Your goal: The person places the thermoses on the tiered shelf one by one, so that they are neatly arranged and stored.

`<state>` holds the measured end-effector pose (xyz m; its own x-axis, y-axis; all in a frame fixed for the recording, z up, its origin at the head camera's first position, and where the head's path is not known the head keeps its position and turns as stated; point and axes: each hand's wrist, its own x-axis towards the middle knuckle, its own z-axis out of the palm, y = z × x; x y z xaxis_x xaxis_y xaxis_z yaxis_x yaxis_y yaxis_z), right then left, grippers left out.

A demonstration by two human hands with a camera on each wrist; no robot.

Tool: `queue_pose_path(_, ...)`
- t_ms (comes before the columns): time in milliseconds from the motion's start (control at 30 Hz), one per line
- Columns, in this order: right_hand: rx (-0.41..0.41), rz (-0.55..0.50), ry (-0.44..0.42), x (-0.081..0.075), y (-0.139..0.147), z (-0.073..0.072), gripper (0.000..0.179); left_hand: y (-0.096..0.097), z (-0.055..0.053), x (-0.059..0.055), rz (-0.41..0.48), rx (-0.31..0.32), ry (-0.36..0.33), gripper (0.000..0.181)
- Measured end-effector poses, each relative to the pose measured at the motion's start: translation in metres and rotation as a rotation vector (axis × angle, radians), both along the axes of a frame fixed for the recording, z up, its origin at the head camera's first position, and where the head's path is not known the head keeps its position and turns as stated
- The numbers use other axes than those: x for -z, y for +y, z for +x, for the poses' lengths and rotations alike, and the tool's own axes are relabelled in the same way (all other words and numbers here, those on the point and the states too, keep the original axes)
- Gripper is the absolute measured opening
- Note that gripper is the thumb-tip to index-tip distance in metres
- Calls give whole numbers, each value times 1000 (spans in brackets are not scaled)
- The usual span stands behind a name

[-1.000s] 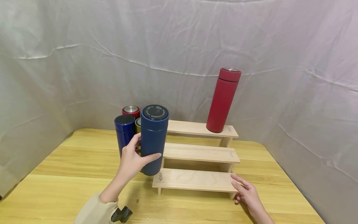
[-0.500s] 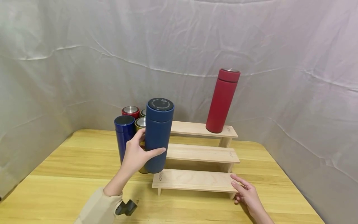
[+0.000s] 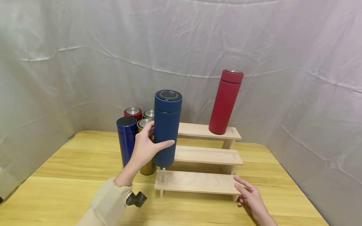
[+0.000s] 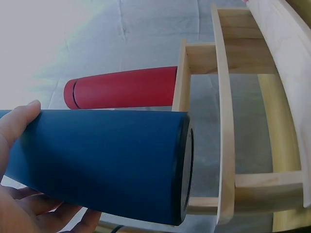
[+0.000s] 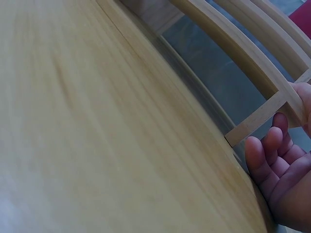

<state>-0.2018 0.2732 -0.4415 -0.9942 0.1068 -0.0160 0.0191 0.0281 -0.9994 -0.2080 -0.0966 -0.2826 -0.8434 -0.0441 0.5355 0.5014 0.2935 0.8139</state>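
Observation:
My left hand (image 3: 145,146) grips a matte blue thermos (image 3: 167,131) with a dark lid, thumb across its front and fingers behind. It is held upright over the left end of the three-tier wooden display stand (image 3: 195,182), and its base shows in the left wrist view. Thumb and fingers of my right hand (image 3: 252,198) pinch the right end of the stand's lowest step; in the right wrist view the curled fingers (image 5: 272,145) sit beside the stand's leg. A red thermos (image 3: 226,102) stands on the right end of the top step.
Left of the stand, a shiny blue thermos (image 3: 126,138), a red one (image 3: 133,113) and gold ones (image 3: 147,168) stand in a close group on the wooden table (image 3: 70,175). Grey cloth (image 3: 181,37) hangs behind and at both sides.
My left hand has carried the blue thermos up and to the right, baring more of the gold thermoses behind it. My right hand has kept its place on the stand.

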Motion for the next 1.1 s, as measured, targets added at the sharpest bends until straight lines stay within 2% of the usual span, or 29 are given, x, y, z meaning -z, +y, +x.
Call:
queue_pose_path(267, 2, 3, -8, 0, 0, -1, 23, 10, -11, -6, 43, 29, 35, 68)
queue_pose_path(533, 5, 7, -10, 0, 0, 0, 23, 21, -22, -13, 37, 4, 18, 68)
queue_pose_path(833, 9, 10, -8, 0, 0, 0, 27, 28, -35, -17, 41, -20, 1, 68)
queue_pose_path(1100, 0, 1, -7, 0, 0, 0, 24, 35, -50, -23, 77, -33, -8, 68)
